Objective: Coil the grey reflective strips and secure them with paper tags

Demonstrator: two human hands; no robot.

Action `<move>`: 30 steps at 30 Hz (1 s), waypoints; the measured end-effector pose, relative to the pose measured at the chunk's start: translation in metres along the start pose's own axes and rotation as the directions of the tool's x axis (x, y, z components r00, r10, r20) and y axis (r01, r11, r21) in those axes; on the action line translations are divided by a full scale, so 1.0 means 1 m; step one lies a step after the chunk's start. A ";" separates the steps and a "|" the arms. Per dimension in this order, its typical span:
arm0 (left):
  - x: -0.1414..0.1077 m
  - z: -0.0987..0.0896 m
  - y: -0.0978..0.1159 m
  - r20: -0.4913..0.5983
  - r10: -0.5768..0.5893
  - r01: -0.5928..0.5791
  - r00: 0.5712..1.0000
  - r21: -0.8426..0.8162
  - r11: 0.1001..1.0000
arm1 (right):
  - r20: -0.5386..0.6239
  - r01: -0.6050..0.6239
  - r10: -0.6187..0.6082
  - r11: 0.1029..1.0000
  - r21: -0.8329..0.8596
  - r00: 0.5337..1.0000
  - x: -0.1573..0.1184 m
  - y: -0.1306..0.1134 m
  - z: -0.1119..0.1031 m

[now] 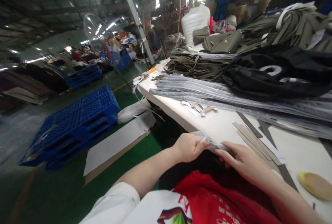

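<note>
Head view: 2 hands (188,148) grip crumpled, pale grey material (204,136).

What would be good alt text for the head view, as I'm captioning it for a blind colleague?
A person's left hand and right hand hold bunched grey material at the edge of a white table. Long grey strips and black fabric lie beyond; blue pallets stand on the green floor to the left.
</note>
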State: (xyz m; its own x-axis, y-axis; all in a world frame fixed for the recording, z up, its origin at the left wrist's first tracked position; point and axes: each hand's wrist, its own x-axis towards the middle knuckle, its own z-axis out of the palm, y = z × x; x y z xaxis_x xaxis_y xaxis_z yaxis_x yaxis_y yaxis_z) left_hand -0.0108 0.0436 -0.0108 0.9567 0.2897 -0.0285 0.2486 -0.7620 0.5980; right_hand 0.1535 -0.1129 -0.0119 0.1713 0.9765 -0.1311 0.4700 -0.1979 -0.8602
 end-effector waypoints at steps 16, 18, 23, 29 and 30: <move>0.017 0.041 0.017 0.247 -0.005 0.233 0.969 -0.922 -0.311 | -0.331 0.075 0.087 0.892 0.447 0.940 -0.006 0.026 0.083; 0.018 0.050 0.015 0.243 -0.025 0.225 0.970 -0.928 -0.298 | -0.253 0.001 0.129 0.888 0.459 0.959 -0.011 0.030 0.070; 0.014 0.062 0.004 0.077 -0.208 0.160 0.975 -0.893 0.420 | 0.040 -0.048 0.042 0.987 0.154 0.998 -0.034 0.046 0.022; -0.004 0.076 0.019 0.203 0.179 -0.081 0.963 -0.415 0.906 | 0.238 -0.142 0.114 0.984 0.106 0.965 -0.057 0.049 0.034; -0.008 0.079 0.021 0.210 0.174 -0.079 0.962 -0.396 0.915 | 0.252 -0.143 0.107 0.982 0.126 0.962 -0.060 0.049 0.037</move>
State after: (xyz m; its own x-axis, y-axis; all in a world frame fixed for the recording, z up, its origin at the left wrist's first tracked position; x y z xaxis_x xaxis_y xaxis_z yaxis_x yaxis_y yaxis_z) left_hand -0.0014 -0.0206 -0.0616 0.9955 0.0244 -0.0915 0.0917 -0.4906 0.8665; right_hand 0.1338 -0.1775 -0.0644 -0.0032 0.9394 -0.3427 0.3275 -0.3228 -0.8880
